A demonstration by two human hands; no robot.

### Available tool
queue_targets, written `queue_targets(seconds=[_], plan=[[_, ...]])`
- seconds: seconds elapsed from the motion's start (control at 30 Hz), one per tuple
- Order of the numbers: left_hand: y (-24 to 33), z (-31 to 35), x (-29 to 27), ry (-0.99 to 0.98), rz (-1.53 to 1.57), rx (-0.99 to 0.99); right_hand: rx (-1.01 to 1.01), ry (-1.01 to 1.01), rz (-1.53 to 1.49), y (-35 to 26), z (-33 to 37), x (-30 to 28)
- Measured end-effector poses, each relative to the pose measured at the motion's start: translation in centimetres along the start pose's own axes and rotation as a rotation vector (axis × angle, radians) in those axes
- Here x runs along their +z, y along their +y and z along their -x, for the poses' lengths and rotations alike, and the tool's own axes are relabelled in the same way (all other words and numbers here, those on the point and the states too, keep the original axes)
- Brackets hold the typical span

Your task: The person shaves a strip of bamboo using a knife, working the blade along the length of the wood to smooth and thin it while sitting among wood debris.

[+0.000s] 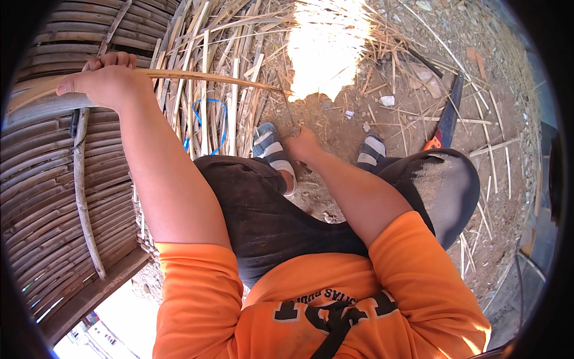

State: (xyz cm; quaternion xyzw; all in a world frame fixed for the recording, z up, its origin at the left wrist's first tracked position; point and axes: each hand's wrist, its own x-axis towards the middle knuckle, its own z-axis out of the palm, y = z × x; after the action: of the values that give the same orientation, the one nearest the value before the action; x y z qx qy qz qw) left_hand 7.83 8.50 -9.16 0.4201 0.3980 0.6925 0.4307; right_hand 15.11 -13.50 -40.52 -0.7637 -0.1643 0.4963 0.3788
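Note:
My left hand [109,82] is closed around a long split bamboo strip [203,76], out at the left beside the slatted bamboo wall. The strip runs rightward from the fist, and its far tip meets a thin dark blade above my feet. My right hand [303,145], low between my knees, is closed on the handle end of this blade, a knife [284,102] seen nearly edge-on. Its handle is hidden in the fist. Past my left hand, the strip's other part bends toward the left rim.
Many loose bamboo strips [206,119] lie in a pile left of my sandalled foot [272,149]. A blue cord loop [225,128] rests on them. At the right, a handsaw [449,113] with an orange handle lies beside my knee. The slatted bamboo wall [42,173] stands close on the left.

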Motion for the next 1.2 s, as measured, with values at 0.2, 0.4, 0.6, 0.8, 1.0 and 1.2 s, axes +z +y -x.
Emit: queue_targets(seconds=[0.2,0.4,0.6,0.8,1.0,1.2], plan=[[-0.2,-0.1,0.2,-0.132,0.037,0.026,0.067,0.075,-0.286,1.1,-1.9,-0.5],[-0.3,-0.4,-0.4,-0.142,0.014,0.032,0.171,-0.138,-0.493,-0.9,-1.3,-2.7],[-0.3,-0.3,0.3,-0.170,0.018,0.045,0.196,0.390,-0.027,5.4,-3.3,-1.2],[-0.5,-0.3,-0.1,-0.105,0.001,0.058,0.378,-0.359,-0.669,1.0,-1.8,-2.4],[-0.3,-0.1,0.3,-0.105,0.030,0.043,0.510,-0.590,-0.988,-1.6,-0.9,-1.8],[-0.2,0.4,0.4,-0.121,0.023,0.060,0.281,-0.254,-0.718,-1.2,0.8,-2.3]])
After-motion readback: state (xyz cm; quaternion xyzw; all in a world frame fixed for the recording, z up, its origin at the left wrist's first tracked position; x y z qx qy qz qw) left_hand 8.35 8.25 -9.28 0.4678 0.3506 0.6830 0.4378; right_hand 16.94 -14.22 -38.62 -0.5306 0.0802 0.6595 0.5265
